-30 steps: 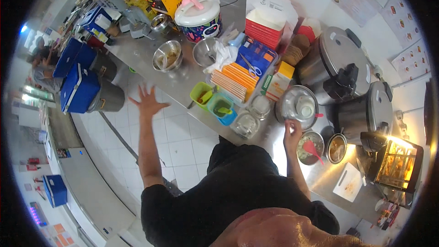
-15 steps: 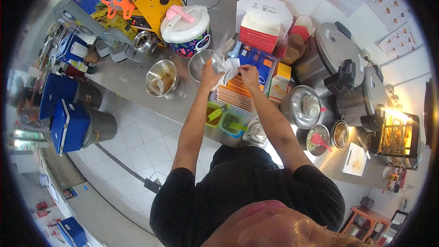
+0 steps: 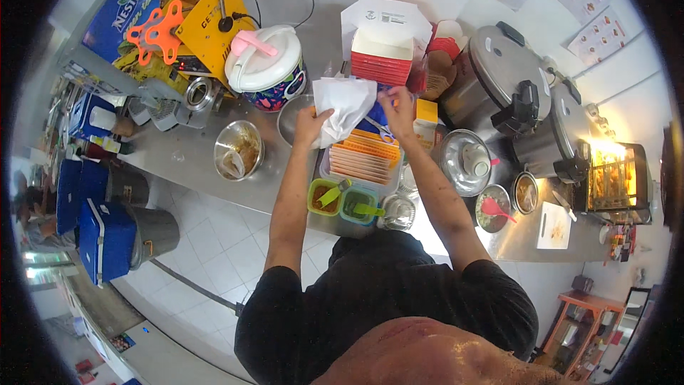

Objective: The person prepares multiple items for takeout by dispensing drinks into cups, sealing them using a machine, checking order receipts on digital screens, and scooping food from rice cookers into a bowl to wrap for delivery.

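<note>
My left hand [image 3: 311, 126] pinches the left edge of a piece of thin white paper [image 3: 345, 105]; a folded sheet or a flat bag, I cannot tell which. My right hand [image 3: 397, 108], slightly blurred, is just right of the paper, fingers apart, over a blue pack. An empty-looking steel bowl [image 3: 288, 115] lies partly behind my left hand. Below the paper, a row of orange and pale paper sleeves [image 3: 362, 157] fills a clear tub. Blue-handled scissors [image 3: 380, 127] lie between the paper and my right wrist.
Green tubs with scoops [image 3: 325, 198] stand near the counter's front edge. A steel bowl with food scraps [image 3: 239, 150] and a white-lidded rice container [image 3: 265, 64] are left. Red cartons [image 3: 381, 64] stand behind; large steel cookers [image 3: 491, 78] and a lit glass warmer [image 3: 616, 178] are right.
The white paper has come up and spread out flat in my left hand. My right hand has moved away from its edge, and its fingers have parted. The head view has shifted slightly.
</note>
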Tool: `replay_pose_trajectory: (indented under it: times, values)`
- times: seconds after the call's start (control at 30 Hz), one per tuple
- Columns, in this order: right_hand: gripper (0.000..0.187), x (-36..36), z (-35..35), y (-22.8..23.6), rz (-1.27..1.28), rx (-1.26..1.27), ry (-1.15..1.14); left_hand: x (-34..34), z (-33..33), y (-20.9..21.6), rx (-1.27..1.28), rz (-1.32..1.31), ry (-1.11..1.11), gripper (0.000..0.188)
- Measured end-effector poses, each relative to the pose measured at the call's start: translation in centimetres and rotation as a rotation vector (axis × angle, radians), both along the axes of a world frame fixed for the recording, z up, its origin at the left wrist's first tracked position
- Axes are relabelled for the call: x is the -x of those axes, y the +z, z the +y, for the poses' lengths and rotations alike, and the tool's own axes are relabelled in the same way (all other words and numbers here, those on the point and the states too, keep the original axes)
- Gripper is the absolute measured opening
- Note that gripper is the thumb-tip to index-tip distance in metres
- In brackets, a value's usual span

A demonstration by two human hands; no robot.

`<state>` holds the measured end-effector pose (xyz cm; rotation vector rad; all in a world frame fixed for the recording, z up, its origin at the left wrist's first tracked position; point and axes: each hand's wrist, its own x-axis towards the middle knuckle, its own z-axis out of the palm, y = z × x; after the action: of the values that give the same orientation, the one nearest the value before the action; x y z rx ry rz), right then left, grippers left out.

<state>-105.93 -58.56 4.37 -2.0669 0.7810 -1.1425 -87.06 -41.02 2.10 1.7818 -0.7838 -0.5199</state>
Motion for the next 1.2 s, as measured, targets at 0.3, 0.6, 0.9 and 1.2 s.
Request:
replay_pose_trajectory:
  times: [0.3, 0.6, 0.9, 1.2]
  values:
    - [0.02, -0.8, -1.6, -8.7, 0.23, -0.501, 0.03, -0.7, -4.4, -1.7, 0.263, -0.24, 0.019, 0.041]
    - [0.032, 0.1, 1.3, -3.2, 0.061, -0.118, 0.144, -3.1, -2.1, 0.1, -0.052, -0.114, 0.049, 0.047]
    - [0.038, 3.1, 2.4, -1.2, -0.199, -0.482, 0.124, -3.8, -5.1, -1.8, 0.206, 0.027, 0.208, 0.055]
    - [0.024, 20.8, -2.0, 6.5, -0.721, -0.89, 0.083, -0.7, -5.0, -0.7, 0.023, -0.527, 0.672, 0.044]
